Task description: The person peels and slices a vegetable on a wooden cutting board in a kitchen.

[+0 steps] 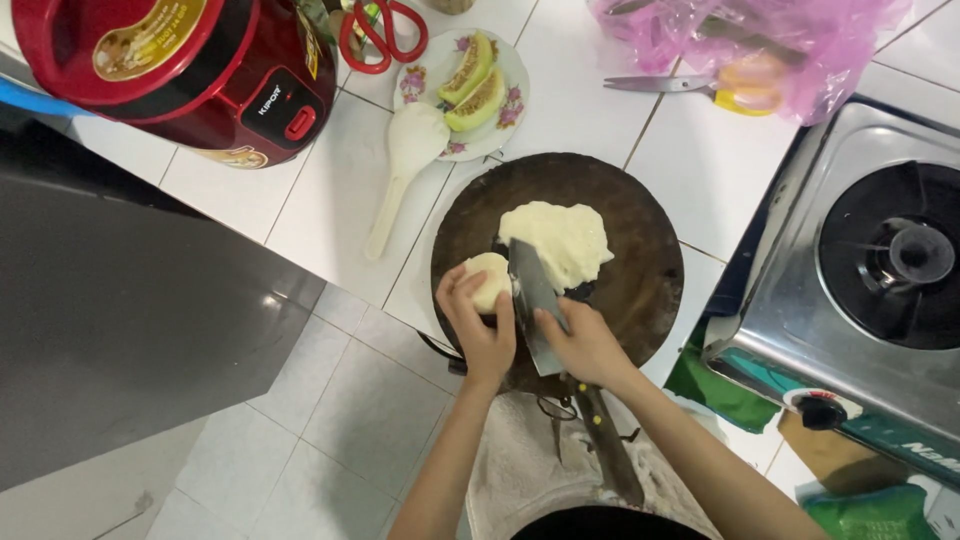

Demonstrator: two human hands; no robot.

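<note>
Dough is what both hands work on, seen from the head camera looking straight down. At the near left edge of the round dark wooden chopping board (640, 290) sits a small pale round lump of dough (487, 278), and the left hand (478, 325) curls over it, fingers closed around its near side. Just right of the lump, the broad steel cleaver (533, 300) stands blade-down on the board; the right hand (585, 345) presses on the back of the blade, fingers bent over the metal, while the dark handle points back toward the person's body. At the middle of the board lies a flattened pale sheet of dough (560, 240), touching the cleaver's far end.

Judging by its look, the lump is soft, light and a little sticky; it would dent under a hard squeeze, so a loose cupping hold around its sides suits it best.

Both forearms come up from the bottom edge and converge on the board, wrists low.

Beyond the board on the white tiled tabletop (330, 200) lie a white plastic rice paddle (405, 165) and a flowered plate with melon slices (505, 110).
</note>
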